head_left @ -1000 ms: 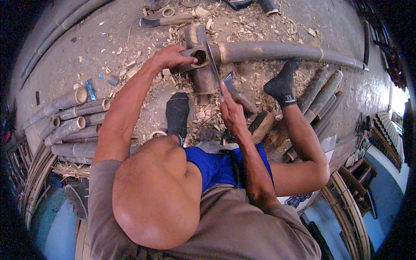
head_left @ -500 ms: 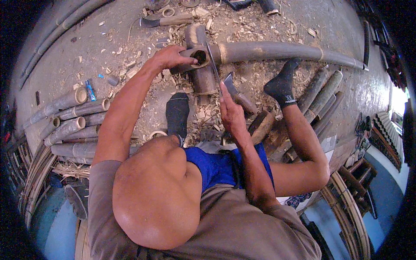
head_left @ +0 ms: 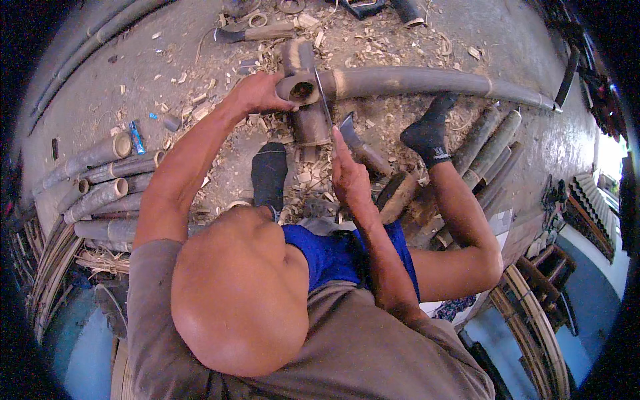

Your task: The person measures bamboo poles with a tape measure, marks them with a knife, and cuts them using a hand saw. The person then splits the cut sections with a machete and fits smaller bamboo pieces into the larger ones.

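Note:
My left hand (head_left: 263, 95) grips the left end of bamboo with a dark round opening (head_left: 303, 91), its thumb along the near side. That end rests across a thicker bamboo piece (head_left: 311, 125) lying on the floor. My right hand (head_left: 351, 177) is closed around a saw, index finger stretched forward; the saw's handle is mostly hidden by the hand. The thin saw blade (head_left: 323, 93), seen nearly edge-on, crosses just right of the opening. Beyond it, a long grey bamboo pole (head_left: 413, 80) runs to the right. Whether blade and pole touch is unclear.
Wood chips cover the floor around my feet. A hatchet (head_left: 353, 133) lies right of the bamboo block, and a wooden-handled knife (head_left: 257, 32) lies at the far side. Bamboo lengths are stacked on the left (head_left: 100, 200) and right (head_left: 490, 143).
My left hand has shifted right along the bamboo end, nearer the opening, with its thumb now lower. My right hand and the saw have moved slightly left and toward me.

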Motion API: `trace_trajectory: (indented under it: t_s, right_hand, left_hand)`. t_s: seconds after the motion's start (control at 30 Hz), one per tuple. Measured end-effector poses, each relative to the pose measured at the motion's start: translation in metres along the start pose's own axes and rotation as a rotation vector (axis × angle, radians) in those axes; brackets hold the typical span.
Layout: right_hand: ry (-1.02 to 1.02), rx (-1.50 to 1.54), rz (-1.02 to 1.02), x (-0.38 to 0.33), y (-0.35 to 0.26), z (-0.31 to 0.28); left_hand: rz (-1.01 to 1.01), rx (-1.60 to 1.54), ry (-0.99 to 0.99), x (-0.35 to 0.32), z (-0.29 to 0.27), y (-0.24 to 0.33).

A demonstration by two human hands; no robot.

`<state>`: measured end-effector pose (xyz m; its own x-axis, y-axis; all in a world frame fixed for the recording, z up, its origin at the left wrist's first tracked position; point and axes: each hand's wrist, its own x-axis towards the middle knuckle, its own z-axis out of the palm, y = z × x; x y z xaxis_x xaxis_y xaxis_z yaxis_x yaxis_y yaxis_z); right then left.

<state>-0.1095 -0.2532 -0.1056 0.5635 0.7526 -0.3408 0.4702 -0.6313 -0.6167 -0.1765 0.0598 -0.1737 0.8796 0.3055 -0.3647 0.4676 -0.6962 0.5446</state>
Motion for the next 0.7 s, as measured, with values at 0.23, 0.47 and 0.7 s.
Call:
trace_trajectory:
  t_s: [0.23,0.47,0.7]
  right_hand:
    - [-0.006,0.019,0.007,0.001,-0.017,-0.008]
    - [-0.031,0.005,0.065,-0.001,-0.014,-0.006]
    - [-0.109,-0.049,0.097,-0.008,-0.028,-0.017]
  left_hand:
    - [-0.016,0.197,0.117,-0.007,0.015,0.004]
    - [-0.048,0.158,-0.033,-0.005,0.000,0.016]
    - [0.031,0.385,0.264,-0.024,0.027,0.021]
